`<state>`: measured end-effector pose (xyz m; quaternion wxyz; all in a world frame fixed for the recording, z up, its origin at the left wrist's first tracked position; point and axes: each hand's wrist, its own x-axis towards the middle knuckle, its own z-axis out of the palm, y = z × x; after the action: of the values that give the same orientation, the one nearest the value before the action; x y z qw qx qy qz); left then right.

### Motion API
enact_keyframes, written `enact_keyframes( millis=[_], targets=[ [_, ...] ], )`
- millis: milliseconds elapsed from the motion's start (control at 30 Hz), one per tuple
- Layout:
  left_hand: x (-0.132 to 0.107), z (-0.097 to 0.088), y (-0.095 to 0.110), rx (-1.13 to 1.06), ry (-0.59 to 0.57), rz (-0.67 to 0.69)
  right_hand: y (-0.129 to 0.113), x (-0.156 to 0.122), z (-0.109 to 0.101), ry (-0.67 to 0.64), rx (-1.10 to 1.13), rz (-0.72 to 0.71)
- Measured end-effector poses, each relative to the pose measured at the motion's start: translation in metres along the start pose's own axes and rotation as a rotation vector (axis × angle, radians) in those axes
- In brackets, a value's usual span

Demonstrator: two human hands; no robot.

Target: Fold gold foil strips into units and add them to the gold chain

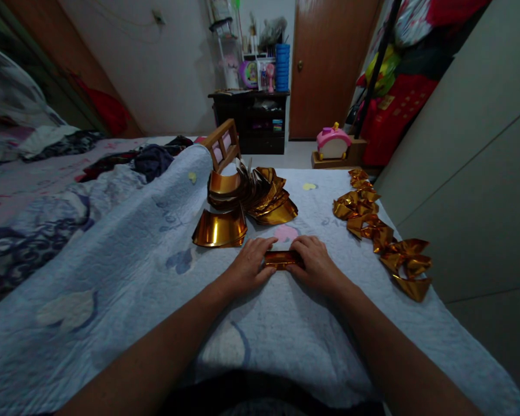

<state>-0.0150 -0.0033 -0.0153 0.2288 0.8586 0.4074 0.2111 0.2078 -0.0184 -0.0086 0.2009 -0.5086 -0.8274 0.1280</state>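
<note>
A small folded strip of gold foil paper (281, 258) lies on the pale blue quilt (125, 271) in front of me. My left hand (249, 264) presses its left end with the fingers curled down on it. My right hand (314, 261) pinches its right end the same way. Just beyond the hands sits a pile of curved gold foil sheets (247, 202), with one arched sheet (220, 229) at its front left. A row of finished folded gold pieces (381, 234) runs along the quilt's right side.
Rumpled bedding and clothes (151, 159) lie to the left. A small wooden chair back (222, 144) stands behind the foil pile. A grey wardrobe wall (468, 162) flanks the right edge. Farther back are a dark shelf unit (253, 118), a pink toy (333, 141) and a brown door (329, 63).
</note>
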Motion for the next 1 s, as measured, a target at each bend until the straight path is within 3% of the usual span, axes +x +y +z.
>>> enact_keyframes(
  millis=[233, 467, 700, 1000],
  targets=[
    [0.001, -0.001, 0.001, -0.079, 0.054, 0.014, 0.002, 0.002, 0.002, 0.008, 0.050, -0.034],
    [0.001, -0.001, 0.005, -0.138, 0.015, -0.041, 0.000, 0.002, -0.001, -0.029, 0.109, 0.005],
    [0.003, -0.006, 0.008, -0.133, -0.036, 0.058, -0.003, 0.002, -0.004, 0.052, 0.342, 0.046],
    [0.003, -0.011, 0.013, -0.463, 0.023, -0.105, -0.001, 0.001, -0.009, 0.184, 0.583, 0.052]
  ],
)
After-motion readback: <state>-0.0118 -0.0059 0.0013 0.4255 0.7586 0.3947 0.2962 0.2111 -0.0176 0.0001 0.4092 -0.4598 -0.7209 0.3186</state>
